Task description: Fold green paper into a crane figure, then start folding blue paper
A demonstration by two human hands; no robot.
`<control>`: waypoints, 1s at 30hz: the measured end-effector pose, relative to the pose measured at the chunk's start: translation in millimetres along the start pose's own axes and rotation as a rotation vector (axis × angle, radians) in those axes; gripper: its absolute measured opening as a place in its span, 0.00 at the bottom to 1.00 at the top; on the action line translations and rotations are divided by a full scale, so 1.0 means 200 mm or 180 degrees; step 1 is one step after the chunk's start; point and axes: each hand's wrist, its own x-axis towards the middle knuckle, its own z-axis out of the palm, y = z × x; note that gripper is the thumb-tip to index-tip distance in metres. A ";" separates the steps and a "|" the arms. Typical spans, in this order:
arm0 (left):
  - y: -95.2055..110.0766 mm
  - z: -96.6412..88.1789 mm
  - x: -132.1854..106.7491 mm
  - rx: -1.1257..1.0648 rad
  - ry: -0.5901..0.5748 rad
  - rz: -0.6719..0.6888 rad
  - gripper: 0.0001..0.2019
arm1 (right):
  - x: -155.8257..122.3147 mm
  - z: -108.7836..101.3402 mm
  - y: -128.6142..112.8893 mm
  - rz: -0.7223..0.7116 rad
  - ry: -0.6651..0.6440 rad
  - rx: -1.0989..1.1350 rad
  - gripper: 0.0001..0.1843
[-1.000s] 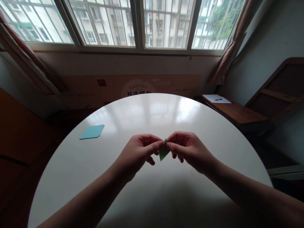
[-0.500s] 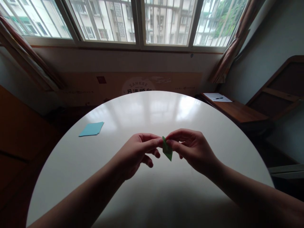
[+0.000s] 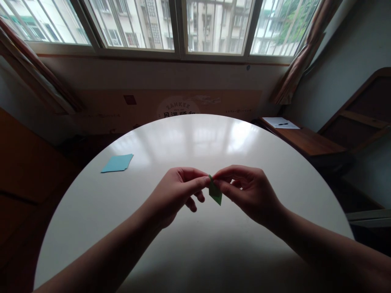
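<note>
A small piece of folded green paper [image 3: 215,194] hangs between my two hands above the white round table [image 3: 195,252]. My left hand [image 3: 183,189] pinches its upper left edge between thumb and forefinger, with the other fingers curled loosely below. From the other side, my right hand [image 3: 247,189] grips the top of the paper with thumb and forefinger. The fingertips of both hands nearly meet there and cover the upper part of the paper. Its lower end comes to a point and hangs free.
Light blue square paper sheets [image 3: 117,163] lie stacked on the table's left side. Beyond the table at right, a wooden bench-like surface [image 3: 317,142] holds a white sheet [image 3: 281,122] with a dark pen [image 3: 283,124]. Barred windows and curtains are behind.
Both hands stay nearly in place, still holding the green paper. My left thumb covers slightly more of its top edge. The view has tilted a little.
</note>
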 end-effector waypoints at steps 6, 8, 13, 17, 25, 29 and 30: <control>0.00 0.01 0.00 0.0297 0.0090 0.0282 0.06 | 0.00 0.00 0.01 0.0049 -0.0011 -0.0080 0.04; 0.00 0.02 -0.01 0.0390 0.0163 0.0337 0.06 | 0.00 0.00 0.01 0.0047 -0.0020 -0.0088 0.04; 0.00 0.03 -0.01 0.0322 0.0321 0.0303 0.08 | 0.00 0.01 0.02 0.0088 -0.0096 -0.0068 0.04; -0.01 0.03 0.00 0.0175 0.0301 0.0152 0.09 | 0.00 0.01 0.02 0.0246 -0.0147 0.0173 0.07; 0.00 0.00 -0.01 0.0645 0.0279 0.0369 0.09 | 0.01 0.00 0.03 0.0242 -0.0097 0.0181 0.07; 0.01 0.00 -0.01 0.1039 0.0346 0.0565 0.09 | 0.01 0.01 0.04 0.0193 -0.0124 0.0133 0.07; 0.01 0.00 -0.02 0.1113 0.0363 0.0607 0.09 | 0.00 0.02 0.04 0.0202 -0.0130 0.0124 0.07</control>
